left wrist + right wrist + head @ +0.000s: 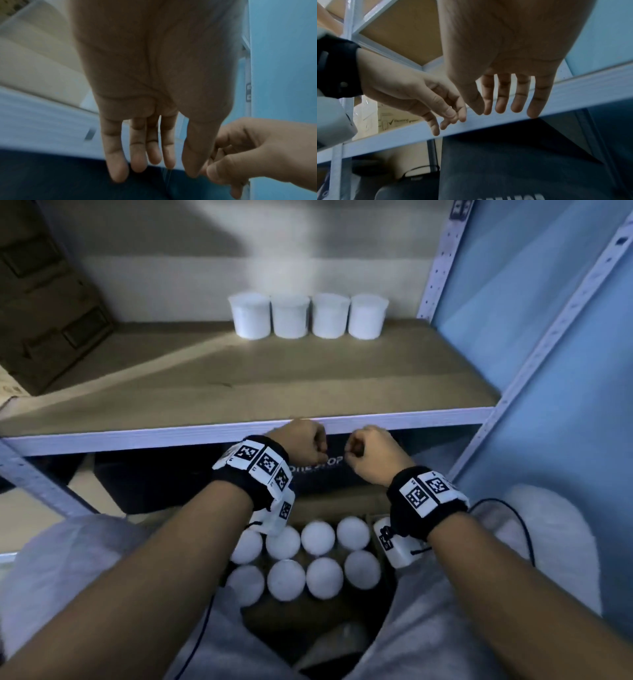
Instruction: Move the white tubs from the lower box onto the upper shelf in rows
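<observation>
So between placements, I'd judge: four white tubs [308,315] stand touching in a row at the back of the upper shelf [239,392], eight more sit in the lower box [385,587] under the wrists, so next is reaching down for another. Left hand [301,441] and right hand [371,453] hang side by side at the shelf's front edge, both empty, fingers loose, hanging down.

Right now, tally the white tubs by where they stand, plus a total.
Tubs on the upper shelf: 4, one row
Tubs visible in the lower box: 8, in two rows
Total: 12
</observation>
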A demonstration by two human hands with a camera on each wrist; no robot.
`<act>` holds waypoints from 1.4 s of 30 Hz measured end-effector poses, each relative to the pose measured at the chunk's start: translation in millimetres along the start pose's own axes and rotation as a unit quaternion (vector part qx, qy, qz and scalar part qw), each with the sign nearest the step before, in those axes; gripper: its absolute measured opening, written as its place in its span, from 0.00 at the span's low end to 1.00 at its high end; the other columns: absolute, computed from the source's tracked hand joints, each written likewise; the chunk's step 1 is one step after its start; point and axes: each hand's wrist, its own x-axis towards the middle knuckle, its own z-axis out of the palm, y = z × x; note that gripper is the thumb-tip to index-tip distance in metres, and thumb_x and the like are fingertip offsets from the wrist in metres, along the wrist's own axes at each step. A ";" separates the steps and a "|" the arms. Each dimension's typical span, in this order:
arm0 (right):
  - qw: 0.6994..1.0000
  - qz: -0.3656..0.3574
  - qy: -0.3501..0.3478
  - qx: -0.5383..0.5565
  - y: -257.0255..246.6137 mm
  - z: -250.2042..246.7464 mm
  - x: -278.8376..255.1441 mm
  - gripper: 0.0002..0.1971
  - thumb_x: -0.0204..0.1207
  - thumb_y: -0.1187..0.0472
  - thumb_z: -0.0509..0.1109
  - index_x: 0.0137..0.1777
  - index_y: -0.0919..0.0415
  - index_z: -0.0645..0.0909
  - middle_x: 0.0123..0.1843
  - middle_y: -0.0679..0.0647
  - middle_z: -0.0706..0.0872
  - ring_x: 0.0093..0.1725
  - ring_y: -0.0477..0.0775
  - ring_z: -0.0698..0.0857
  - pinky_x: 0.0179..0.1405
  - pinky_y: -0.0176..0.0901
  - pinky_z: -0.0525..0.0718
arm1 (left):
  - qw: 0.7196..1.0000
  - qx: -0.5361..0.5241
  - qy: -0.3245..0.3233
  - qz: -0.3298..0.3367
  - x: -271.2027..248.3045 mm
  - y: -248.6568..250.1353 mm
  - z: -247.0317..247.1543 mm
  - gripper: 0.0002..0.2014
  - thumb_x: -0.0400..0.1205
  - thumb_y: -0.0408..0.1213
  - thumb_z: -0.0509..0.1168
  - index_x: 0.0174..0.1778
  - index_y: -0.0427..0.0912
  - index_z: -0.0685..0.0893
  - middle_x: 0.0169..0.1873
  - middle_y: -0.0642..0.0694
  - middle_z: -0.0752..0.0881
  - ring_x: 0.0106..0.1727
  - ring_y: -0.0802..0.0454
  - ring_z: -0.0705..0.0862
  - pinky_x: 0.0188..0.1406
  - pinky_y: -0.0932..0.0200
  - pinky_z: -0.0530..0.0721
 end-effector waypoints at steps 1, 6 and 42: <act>1.000 0.014 -0.019 0.001 8.2 10.8 -6.6 0.04 0.70 0.60 0.70 0.43 0.56 0.84 0.49 0.58 0.84 0.54 0.60 0.82 0.54 0.50 0.84 | 1.000 0.001 -0.015 -0.001 -0.2 -0.4 15.3 0.11 0.75 0.40 0.71 0.52 0.42 0.84 0.46 0.47 0.84 0.51 0.46 0.84 0.55 0.52 0.83; 0.990 0.088 -0.110 -0.004 58.6 73.5 -30.4 0.10 0.71 0.61 0.69 0.51 0.61 0.85 0.54 0.61 0.86 0.54 0.63 0.86 0.52 0.47 0.85 | 0.994 -0.014 -0.103 -0.029 5.8 -12.5 103.5 0.19 0.71 0.44 0.68 0.57 0.41 0.82 0.56 0.42 0.85 0.54 0.43 0.84 0.56 0.50 0.85; 0.913 0.179 -0.334 -0.153 152.5 238.1 -49.6 0.42 0.64 0.55 0.77 0.77 0.50 0.61 0.75 0.63 0.60 0.71 0.71 0.67 0.70 0.61 0.68 | 0.964 0.064 -0.235 -0.106 22.9 -73.8 334.6 0.45 0.73 0.50 0.71 0.82 0.50 0.53 0.81 0.44 0.55 0.75 0.33 0.64 0.66 0.39 0.76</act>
